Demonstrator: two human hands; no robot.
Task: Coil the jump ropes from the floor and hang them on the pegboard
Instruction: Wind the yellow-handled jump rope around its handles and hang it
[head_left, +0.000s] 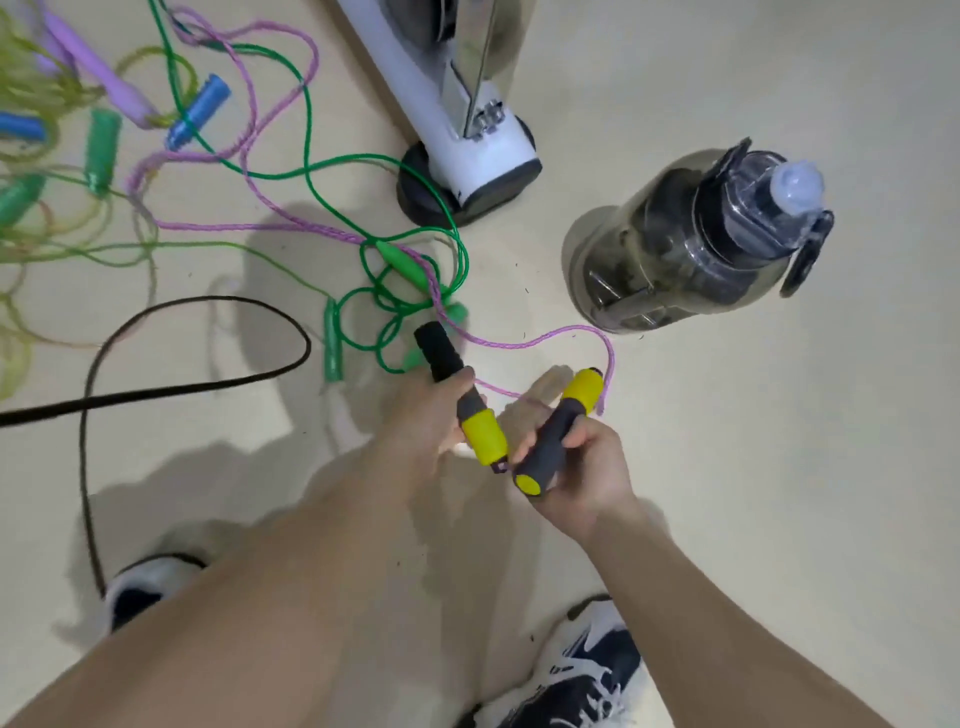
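My left hand (434, 415) grips one grey and yellow jump rope handle (462, 400), its black end pointing away from me. My right hand (582, 467) grips the matching handle (563, 426), yellow end up. A purple braided rope (545, 335) runs from the right handle across the floor to the upper left. A green rope (395, 291) lies tangled just beyond my hands. At the far left lie more ropes with blue (200, 111), green (101, 150) and lilac (98, 73) handles. The pegboard is out of view.
A dark clear water bottle (691, 239) stands on the floor to the right. A white machine foot (467, 156) stands at top centre. A black cord (197, 348) loops across the left floor. My shoes (587, 670) are at the bottom.
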